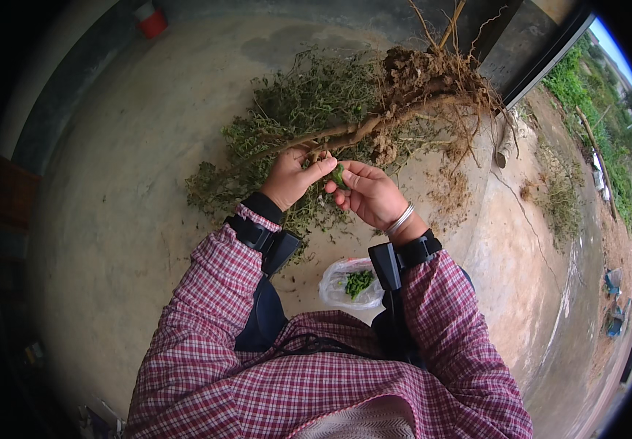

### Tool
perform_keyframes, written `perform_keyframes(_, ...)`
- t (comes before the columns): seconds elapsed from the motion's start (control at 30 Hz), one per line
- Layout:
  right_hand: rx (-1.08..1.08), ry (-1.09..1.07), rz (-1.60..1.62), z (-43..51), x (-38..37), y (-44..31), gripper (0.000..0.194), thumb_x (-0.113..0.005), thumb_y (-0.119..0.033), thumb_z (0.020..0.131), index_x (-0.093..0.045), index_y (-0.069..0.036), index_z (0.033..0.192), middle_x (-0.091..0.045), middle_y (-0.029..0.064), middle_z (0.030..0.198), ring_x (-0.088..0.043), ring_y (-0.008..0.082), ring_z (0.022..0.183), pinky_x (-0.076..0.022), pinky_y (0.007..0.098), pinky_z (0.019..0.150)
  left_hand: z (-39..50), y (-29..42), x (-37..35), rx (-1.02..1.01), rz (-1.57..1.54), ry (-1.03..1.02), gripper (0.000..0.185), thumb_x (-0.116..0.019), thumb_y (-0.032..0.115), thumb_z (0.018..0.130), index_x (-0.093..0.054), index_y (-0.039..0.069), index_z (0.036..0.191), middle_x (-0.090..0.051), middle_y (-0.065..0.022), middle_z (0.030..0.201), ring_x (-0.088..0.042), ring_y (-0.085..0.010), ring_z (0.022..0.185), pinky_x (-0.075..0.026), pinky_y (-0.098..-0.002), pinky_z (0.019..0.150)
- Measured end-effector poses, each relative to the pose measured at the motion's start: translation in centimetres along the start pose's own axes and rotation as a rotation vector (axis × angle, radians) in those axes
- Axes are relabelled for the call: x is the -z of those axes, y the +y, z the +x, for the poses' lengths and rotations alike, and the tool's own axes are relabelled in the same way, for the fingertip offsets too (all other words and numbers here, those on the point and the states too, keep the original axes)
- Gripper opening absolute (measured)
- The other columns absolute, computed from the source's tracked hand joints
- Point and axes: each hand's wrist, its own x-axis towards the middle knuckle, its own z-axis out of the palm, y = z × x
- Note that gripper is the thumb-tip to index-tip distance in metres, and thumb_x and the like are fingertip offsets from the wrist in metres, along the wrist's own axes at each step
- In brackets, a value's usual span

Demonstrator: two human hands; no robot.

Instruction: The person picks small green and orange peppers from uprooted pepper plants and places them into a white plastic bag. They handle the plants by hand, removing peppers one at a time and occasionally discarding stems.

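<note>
Both hands meet beside the muddy stem (349, 137) of an uprooted leafy plant (316, 93), whose soil-caked roots (431, 82) lie at the upper right. My left hand (295, 174) is closed around a thin part of the plant near the stem, its fingertips partly hidden. Between the thumb and fingers of my right hand (372, 193) is a small green pepper (338, 175), which the left thumb also comes close to or touches. Below the hands, a clear plastic bag (333, 288) on the floor holds small green peppers (358, 283).
Loose soil (450, 195) lies on the concrete floor under the roots. A cut log (506, 144) and another wilted plant (560, 203) are at the right, near the doorway. A red container (153, 24) stands by the far wall.
</note>
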Motion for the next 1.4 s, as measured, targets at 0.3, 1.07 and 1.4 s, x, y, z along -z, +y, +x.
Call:
perform_keyframes(0.3, -0.037, -0.028, -0.001, -0.3, 0.2, 0.0, 0.031, -0.039, -0.017, 0.1, -0.045, 0.002, 0.123, -0.063, 0.0135, 0.096, -0.059, 0.0137, 0.066, -0.0492, 0.0247, 0.062, -0.1, -0.1, -0.1, 0.022, 0.01, -0.015, 0.011, -0.065, 0.015, 0.088, -0.062, 0.005, 0.091, -0.06, 0.003, 0.087, -0.054, -0.0067, 0.08, -0.043, -0.0247, 0.074)
perform_keyframes(1.07, 0.018, -0.038, -0.041, -0.3, 0.3, 0.4, 0.026, -0.049, -0.013, 0.096, -0.049, -0.003, 0.121, -0.063, 0.0087, 0.103, -0.061, 0.0137, 0.082, -0.0505, 0.0252, 0.071, -0.6, 0.0, 0.1, 0.086, 0.018, -0.088, 0.01, -0.062, 0.012, 0.087, -0.061, 0.003, 0.092, -0.06, 0.0027, 0.083, -0.055, -0.0064, 0.073, -0.046, -0.0243, 0.068)
perform_keyframes(1.4, 0.153, 0.155, -0.496, -0.1, -0.4, 0.5, 0.009, -0.047, -0.011, 0.09, -0.054, -0.006, 0.091, -0.057, 0.0023, 0.073, -0.051, 0.0091, 0.056, -0.042, 0.0224, 0.051, 0.6, -0.8, 1.0, -0.006, -0.019, 0.196, 0.008, -0.061, 0.011, 0.086, -0.063, 0.003, 0.085, -0.06, 0.0036, 0.08, -0.051, -0.0051, 0.072, -0.042, -0.0226, 0.067)
